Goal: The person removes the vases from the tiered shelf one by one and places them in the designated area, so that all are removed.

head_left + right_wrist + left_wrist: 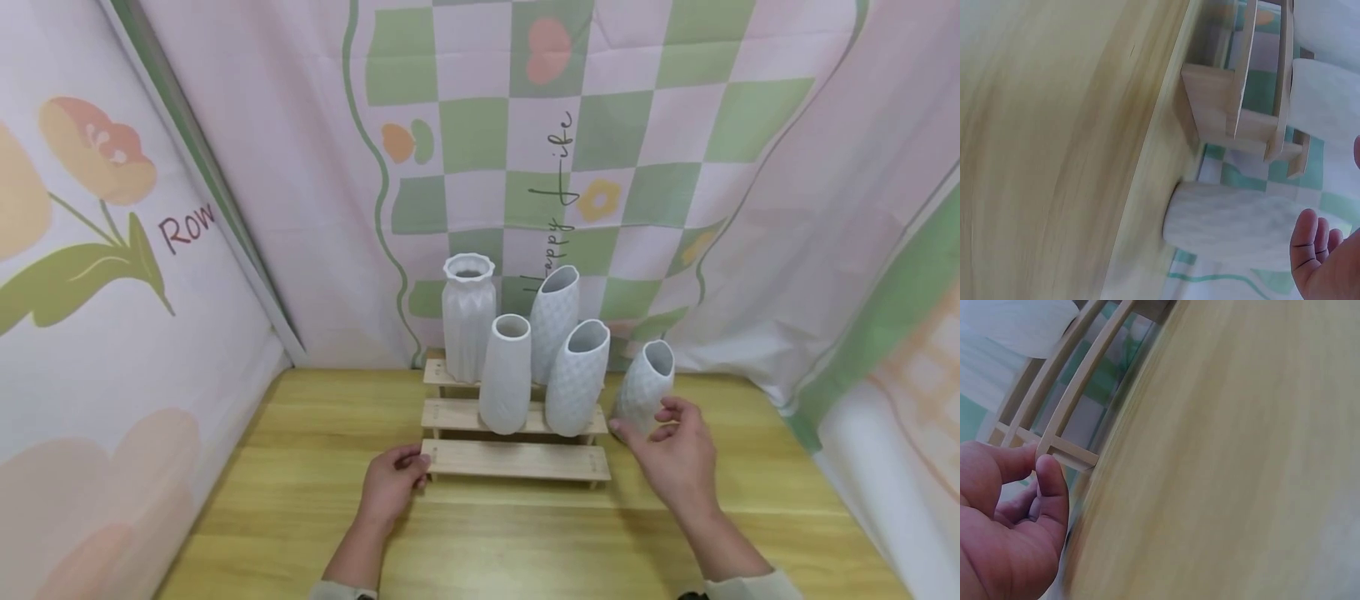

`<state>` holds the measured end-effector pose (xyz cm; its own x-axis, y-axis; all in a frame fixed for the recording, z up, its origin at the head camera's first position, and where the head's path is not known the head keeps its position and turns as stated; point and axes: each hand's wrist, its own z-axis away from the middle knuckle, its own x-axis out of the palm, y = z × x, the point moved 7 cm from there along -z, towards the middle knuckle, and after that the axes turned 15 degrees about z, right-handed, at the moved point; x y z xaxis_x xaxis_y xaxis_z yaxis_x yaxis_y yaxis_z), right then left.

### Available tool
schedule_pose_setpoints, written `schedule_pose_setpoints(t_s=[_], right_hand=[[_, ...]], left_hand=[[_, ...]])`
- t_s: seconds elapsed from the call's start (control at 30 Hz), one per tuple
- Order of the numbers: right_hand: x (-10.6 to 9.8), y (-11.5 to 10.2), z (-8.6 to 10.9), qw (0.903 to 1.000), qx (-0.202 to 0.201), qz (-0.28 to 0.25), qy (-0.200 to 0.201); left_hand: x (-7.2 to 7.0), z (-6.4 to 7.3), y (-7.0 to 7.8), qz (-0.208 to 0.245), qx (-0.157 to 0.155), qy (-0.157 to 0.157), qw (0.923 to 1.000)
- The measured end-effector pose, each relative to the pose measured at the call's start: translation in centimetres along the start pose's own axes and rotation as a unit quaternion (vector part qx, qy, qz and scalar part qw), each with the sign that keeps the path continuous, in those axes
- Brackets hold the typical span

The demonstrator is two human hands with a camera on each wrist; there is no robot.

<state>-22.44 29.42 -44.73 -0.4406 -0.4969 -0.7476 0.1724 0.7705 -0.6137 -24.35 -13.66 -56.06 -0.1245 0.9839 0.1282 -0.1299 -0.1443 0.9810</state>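
Observation:
A three-tier wooden display stand sits on the table, and my left hand pinches the left end of its lowest tier. In the left wrist view, thumb and index finger meet at that tier's corner. A white textured vase with a slanted mouth stands upright on the table, right of the stand. My right hand is close in front of this vase, thumb and fingers spread apart and loosely bent. From the right wrist, the fingers overlap the vase's upper part without wrapping round it.
On the middle tier stand a smooth tapered white vase and a slant-mouthed textured one. The top tier holds a ribbed vase with a scalloped rim and another slant-mouthed vase. A checkered curtain hangs behind the wooden table.

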Motion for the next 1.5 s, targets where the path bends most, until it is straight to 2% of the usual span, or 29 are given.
schedule_pose_setpoints(t_s=[0.27, 0.5, 0.67, 0.83, 1.13, 1.5], right_hand=[[0.7, -2.0, 0.7, 0.9994, -0.020, -0.026, 0.005], [1.3, -3.9, 1.4, 0.9972, -0.062, -0.034, 0.024], [2.1, -4.8, 1.7, 0.9963, -0.072, -0.046, 0.012], [2.8, -5.5, 1.8, 0.9947, -0.081, -0.063, -0.002], [3.4, -6.5, 1.6, 0.9942, -0.089, -0.058, 0.014], [4.4, -7.1, 1.3, 0.9914, -0.107, -0.073, 0.016]], left_hand=[[-0.1, -0.2, -0.3, 0.002, -0.006, 0.005, 1.0000], [-0.1, -0.2, -0.3, 0.003, -0.006, 0.005, 1.0000], [0.0, -0.2, -0.1, 0.012, 0.004, 0.005, 0.9999], [0.1, 0.0, 0.0, 0.023, 0.014, 0.001, 0.9996], [0.1, 0.1, 0.4, 0.032, 0.033, -0.002, 0.9989], [0.1, 0.2, 0.0, 0.021, 0.029, -0.004, 0.9993]])
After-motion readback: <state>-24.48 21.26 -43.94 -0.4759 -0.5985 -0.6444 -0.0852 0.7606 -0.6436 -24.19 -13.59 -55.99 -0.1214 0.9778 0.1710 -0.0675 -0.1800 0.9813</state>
